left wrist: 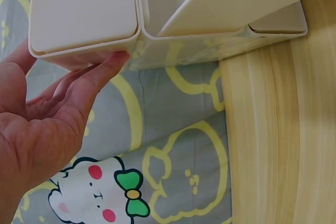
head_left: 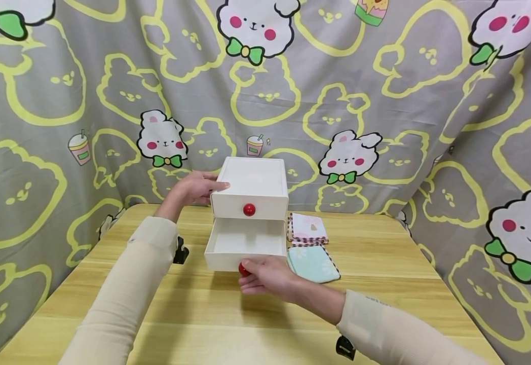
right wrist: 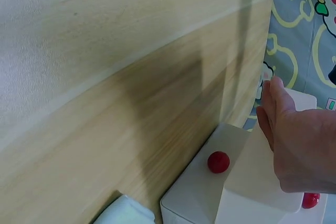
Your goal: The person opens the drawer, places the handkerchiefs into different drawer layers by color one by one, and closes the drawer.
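Observation:
A white drawer unit (head_left: 256, 175) with red knobs stands toward the back of the table. Its middle drawer (head_left: 247, 241) is pulled out, and the inside that shows holds nothing. My right hand (head_left: 267, 276) pinches this drawer's red knob (head_left: 243, 268) by the thumb and fingers; the right wrist view hides that knob behind the hand. My left hand (left wrist: 58, 108) holds the unit's upper left edge, thumb over the top and fingers against the side wall. The top drawer's knob (head_left: 249, 209) is free, and so is the bottom drawer's knob (right wrist: 218, 162).
Right of the unit lie two folded cloths, a pink and white one (head_left: 308, 228) with a checked edge and a mint one (head_left: 313, 263). A patterned curtain (head_left: 265, 101) hangs behind the wooden table (head_left: 375, 258). Black devices (head_left: 345, 347) sit at both wrists.

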`<state>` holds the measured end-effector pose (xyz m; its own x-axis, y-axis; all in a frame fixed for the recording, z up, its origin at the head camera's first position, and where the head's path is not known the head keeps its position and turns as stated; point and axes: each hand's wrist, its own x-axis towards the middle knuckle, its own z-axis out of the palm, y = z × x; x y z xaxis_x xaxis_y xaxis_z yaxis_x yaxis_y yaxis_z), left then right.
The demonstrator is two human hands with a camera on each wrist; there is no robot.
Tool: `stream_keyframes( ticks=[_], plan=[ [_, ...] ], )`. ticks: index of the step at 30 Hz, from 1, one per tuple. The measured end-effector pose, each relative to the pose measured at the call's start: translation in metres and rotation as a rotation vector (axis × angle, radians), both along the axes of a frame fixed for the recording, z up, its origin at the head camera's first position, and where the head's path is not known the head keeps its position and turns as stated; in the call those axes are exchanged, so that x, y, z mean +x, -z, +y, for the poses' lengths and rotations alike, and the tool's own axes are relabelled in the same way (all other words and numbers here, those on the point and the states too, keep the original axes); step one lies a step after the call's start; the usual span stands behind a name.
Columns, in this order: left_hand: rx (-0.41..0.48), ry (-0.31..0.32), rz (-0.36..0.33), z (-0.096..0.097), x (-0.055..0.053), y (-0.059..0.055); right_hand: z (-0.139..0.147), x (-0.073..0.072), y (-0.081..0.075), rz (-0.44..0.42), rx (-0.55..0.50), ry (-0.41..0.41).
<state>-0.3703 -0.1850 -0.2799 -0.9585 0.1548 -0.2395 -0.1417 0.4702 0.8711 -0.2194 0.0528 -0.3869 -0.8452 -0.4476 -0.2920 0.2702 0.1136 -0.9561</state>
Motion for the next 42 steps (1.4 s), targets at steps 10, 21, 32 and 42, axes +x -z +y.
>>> stream_keyframes(
  ticks=[10, 21, 32, 42],
  plan=[
    [0.014, -0.007, -0.004, 0.001, 0.001, 0.0, 0.024, -0.013, -0.024, -0.023, 0.12, -0.254],
    [0.018, -0.007, -0.001, 0.0, 0.002, -0.001, 0.071, -0.046, -0.071, 0.029, 0.175, -0.335],
    [0.011, -0.004, 0.002, 0.001, 0.002, 0.0, 0.129, -0.09, -0.057, 0.057, 0.175, 0.02],
    [0.013, -0.004, -0.002, 0.0, 0.002, -0.001, 0.181, -0.104, -0.018, 0.006, 0.251, 0.05]
  ],
)
